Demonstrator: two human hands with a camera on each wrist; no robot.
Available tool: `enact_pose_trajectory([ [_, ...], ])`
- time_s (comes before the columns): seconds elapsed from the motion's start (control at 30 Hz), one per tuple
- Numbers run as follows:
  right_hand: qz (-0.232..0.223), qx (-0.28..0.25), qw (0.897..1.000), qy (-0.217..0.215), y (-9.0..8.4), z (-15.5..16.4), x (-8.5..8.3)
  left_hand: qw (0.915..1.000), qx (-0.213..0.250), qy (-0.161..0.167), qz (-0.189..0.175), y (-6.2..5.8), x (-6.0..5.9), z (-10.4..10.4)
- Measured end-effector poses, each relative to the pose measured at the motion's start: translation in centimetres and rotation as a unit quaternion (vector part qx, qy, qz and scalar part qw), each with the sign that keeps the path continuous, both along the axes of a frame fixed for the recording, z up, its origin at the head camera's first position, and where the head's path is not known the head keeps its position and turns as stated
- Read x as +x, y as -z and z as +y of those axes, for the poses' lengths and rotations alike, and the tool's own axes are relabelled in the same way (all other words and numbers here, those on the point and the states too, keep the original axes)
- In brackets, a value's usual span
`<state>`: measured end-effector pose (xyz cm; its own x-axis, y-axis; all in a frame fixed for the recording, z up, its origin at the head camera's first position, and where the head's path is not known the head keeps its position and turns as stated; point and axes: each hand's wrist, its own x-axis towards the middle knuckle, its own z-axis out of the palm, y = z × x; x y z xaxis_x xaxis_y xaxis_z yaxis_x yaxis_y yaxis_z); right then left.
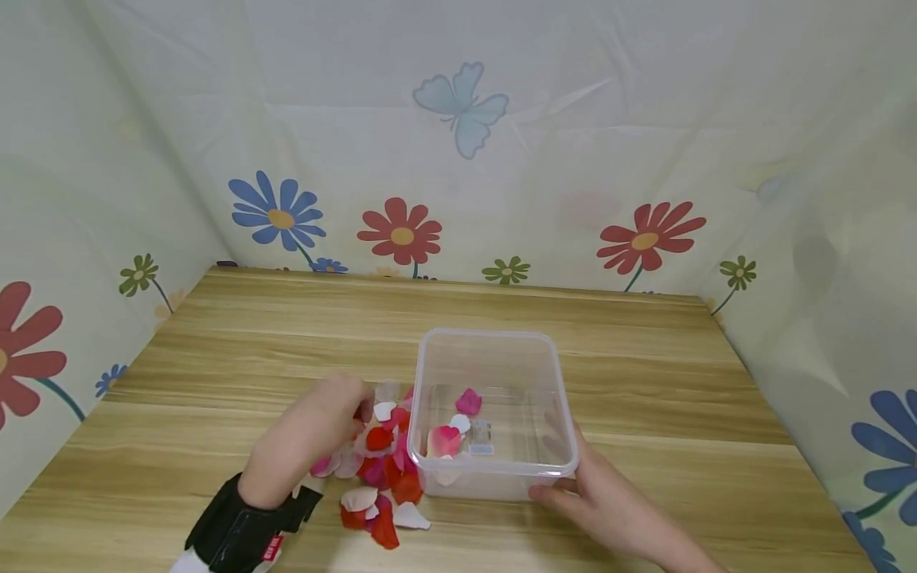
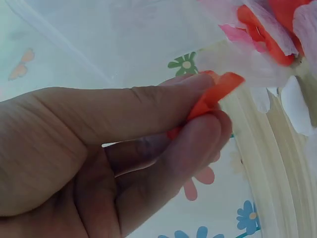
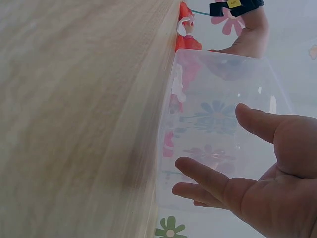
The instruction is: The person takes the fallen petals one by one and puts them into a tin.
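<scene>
Thumb and forefinger of my left hand (image 1: 315, 434) pinch an orange-red petal (image 2: 214, 95), plain in the left wrist view. In the head view that hand is at the left edge of a pile of loose petals (image 1: 380, 438) in red, pink and white. A clear plastic box (image 1: 494, 487), without a lid, stands just right of the pile. Inside it lie a few petals, among them a magenta petal (image 1: 469, 402) and a pink petal (image 1: 444, 441). My right hand (image 3: 257, 173) is at the box's near right corner, fingers extended and thumb spread apart.
A small pale label (image 1: 481, 440) shows at the box's bottom. More petals (image 1: 383, 513) lie in a small cluster in front of the pile. The wooden table (image 1: 666, 398) is bordered by a flower-printed curtain (image 1: 537, 199) at the back and sides.
</scene>
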<state>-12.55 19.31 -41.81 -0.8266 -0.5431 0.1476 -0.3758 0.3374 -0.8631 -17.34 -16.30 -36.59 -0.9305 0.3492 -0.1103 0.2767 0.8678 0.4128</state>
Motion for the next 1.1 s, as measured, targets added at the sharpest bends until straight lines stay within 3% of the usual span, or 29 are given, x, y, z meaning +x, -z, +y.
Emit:
enact_pose_trajectory([
  [0.37, -0.003, -0.002, 1.000, 0.001, 0.0, 0.0, 0.0, 0.9992, 0.000, 0.014, 0.038, -0.3, -0.3, -0.4],
  [0.5, -0.007, -0.001, 1.000, 0.002, 0.0, 0.0, 0.0, 0.9980, 0.024, 0.004, 0.059, -0.4, -0.4, -0.1],
  [0.6, -0.011, -0.002, 1.000, 0.002, 0.0, 0.0, 0.0, 0.9940, 0.053, -0.005, 0.095, -0.6, -0.4, 0.3],
  [0.73, -0.015, -0.002, 1.000, 0.003, 0.0, 0.0, 0.0, 0.9809, 0.096, -0.010, 0.169, -0.7, -0.2, 1.0],
  [0.9, 0.002, 0.002, 1.000, 0.003, 0.0, 0.0, 0.0, 0.9551, 0.153, -0.002, 0.254, -1.1, 0.4, 2.1],
  [1.1, 0.005, 0.001, 1.000, 0.003, -0.1, 0.0, 0.1, 0.9267, 0.237, 0.050, 0.287, -1.4, 0.9, 3.0],
])
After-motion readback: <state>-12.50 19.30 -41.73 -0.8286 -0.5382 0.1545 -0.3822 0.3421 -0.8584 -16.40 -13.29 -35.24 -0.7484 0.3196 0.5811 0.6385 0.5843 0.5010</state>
